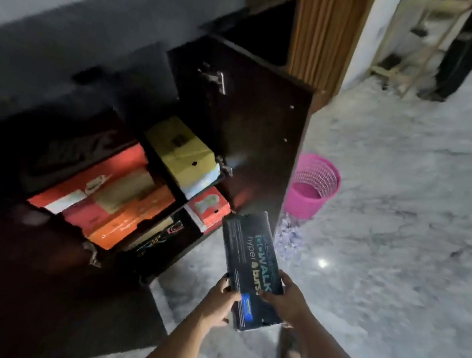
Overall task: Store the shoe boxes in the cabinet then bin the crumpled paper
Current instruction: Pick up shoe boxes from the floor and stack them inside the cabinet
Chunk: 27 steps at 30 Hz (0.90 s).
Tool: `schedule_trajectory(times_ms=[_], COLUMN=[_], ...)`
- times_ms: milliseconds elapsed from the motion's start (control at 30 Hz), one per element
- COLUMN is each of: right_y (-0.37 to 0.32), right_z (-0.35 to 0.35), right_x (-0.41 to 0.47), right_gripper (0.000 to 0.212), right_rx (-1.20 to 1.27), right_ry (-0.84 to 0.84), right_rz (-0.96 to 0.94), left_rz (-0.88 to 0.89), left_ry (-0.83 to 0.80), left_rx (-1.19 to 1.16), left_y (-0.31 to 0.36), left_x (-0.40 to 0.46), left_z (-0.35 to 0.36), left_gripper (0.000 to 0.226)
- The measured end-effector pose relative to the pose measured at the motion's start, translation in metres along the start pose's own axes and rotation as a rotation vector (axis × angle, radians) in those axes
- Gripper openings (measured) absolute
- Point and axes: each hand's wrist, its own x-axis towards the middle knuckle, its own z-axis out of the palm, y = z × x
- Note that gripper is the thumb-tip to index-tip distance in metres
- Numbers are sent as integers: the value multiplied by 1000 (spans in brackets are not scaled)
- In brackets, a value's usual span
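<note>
Left of the dark box (249, 268), the cabinet (145, 186) is nearly full. The left hand (219, 297) and right hand (285, 299) each grip the box's near end. It looks light, stiff cardboard; hold the long sides. Right, the door (249, 127) edge crowds it; bin (311, 187) beyond.

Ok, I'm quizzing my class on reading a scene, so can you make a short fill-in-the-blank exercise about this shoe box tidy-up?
1. The dark shoe box is held by ____ hands, the left hand and the right hand.
2. The basket on the floor is ____ in colour.
3. The cabinet door stands ____.
4. The yellow box sits ____ the cabinet.

Missing words: both; pink; open; inside
</note>
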Motion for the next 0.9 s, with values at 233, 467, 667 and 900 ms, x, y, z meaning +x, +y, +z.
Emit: schedule_trajectory(times_ms=[233, 467, 667, 900], right_y=[-163, -286, -346, -390], right_z=[61, 89, 119, 153], right_x=[45, 172, 278, 331], right_gripper=[57, 48, 57, 85], right_rx=[-157, -161, -180, -243], right_ry=[-20, -100, 56, -13], right_rz=[-178, -172, -327, -348], left_rz=[197, 370, 408, 289], left_ry=[210, 360, 451, 551], left_rx=[-78, -214, -325, -382], left_y=[61, 150, 214, 247], left_x=[-9, 75, 161, 213], left_z=[-113, -185, -235, -255], left_gripper=[55, 58, 61, 68])
